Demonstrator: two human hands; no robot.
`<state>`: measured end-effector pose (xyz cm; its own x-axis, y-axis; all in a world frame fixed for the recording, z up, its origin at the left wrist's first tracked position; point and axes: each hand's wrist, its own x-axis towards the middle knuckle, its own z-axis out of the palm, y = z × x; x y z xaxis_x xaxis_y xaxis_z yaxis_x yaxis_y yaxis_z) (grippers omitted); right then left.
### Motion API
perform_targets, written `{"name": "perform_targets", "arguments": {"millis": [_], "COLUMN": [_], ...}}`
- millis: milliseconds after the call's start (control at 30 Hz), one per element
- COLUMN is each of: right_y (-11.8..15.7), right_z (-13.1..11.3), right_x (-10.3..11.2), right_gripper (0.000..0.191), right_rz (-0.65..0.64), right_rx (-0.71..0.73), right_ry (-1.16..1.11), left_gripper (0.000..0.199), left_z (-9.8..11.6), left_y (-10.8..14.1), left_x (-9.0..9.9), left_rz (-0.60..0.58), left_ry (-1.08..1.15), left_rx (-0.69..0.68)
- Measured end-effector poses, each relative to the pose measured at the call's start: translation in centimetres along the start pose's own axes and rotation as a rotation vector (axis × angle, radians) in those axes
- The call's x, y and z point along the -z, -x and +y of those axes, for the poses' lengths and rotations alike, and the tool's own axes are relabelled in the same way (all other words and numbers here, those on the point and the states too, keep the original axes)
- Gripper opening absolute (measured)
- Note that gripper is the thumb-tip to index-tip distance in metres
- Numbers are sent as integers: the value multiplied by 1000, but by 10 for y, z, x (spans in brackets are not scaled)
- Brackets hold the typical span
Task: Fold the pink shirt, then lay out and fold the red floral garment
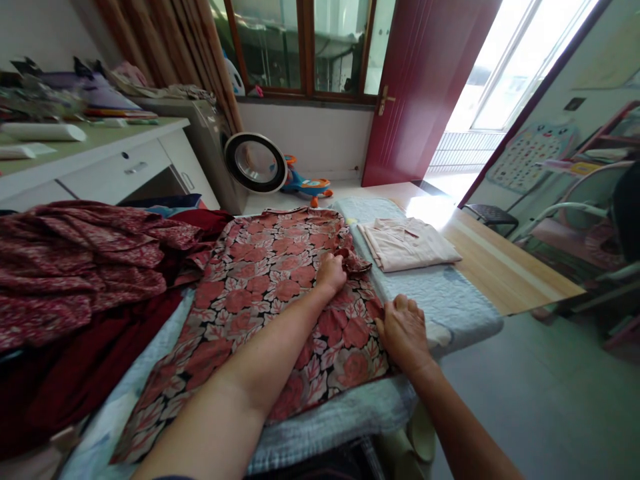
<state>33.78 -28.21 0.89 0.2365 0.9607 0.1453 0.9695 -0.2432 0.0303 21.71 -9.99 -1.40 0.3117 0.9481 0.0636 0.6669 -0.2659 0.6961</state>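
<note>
A red and black floral garment (250, 267) lies spread over a pale blue quilted cover (450, 297) in front of me. My left hand (332, 272) reaches across it, fingers closed on a bunched part of the garment near its right side. My right hand (404, 330) is at the garment's right edge, its fingers bent and the thumb against the cloth. What lies under its fingers is hidden. Just beyond my right hand rests a folded cream shirt (407, 243), collar showing.
Crumpled dark red patterned clothes (80, 267) are heaped at the left. Behind stands a washing machine with its round door (255, 162) open. A blue and orange ride-on toy (307, 183) sits by the wall. Bare wooden tabletop (510, 260) extends right, near a red door (415, 87).
</note>
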Motion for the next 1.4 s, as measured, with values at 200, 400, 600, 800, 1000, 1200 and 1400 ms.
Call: {"name": "perform_targets", "arguments": {"millis": [200,400,600,800,1000,1200,1400], "right_y": [-7,-5,11,21,22,28,26], "right_z": [-5,-12,-9,-5,-27,-53,-57], "right_x": [-6,5,13,16,25,18,15], "right_gripper": [15,16,17,22,19,18,11], "right_rz": [-19,-2,-182,-243,-159,-234,-250], "right_rx": [0,39,-49,-9,76,201,201], "right_ry": [27,-60,-222,-317,-546,-706,-731], "left_gripper": [20,13,27,14,8,10,12], "left_z": [-10,-16,-16,-24,-39,-75,-102], "left_y": [-10,-24,-30,-32,-32,-8,10], "left_x": [5,6,28,63,109,157,184], "left_rz": [106,202,148,86,46,179,303], "left_ry": [248,679,1083,1480,1581,1642,1677], "left_rx": [65,153,167,255,206,175,240]}}
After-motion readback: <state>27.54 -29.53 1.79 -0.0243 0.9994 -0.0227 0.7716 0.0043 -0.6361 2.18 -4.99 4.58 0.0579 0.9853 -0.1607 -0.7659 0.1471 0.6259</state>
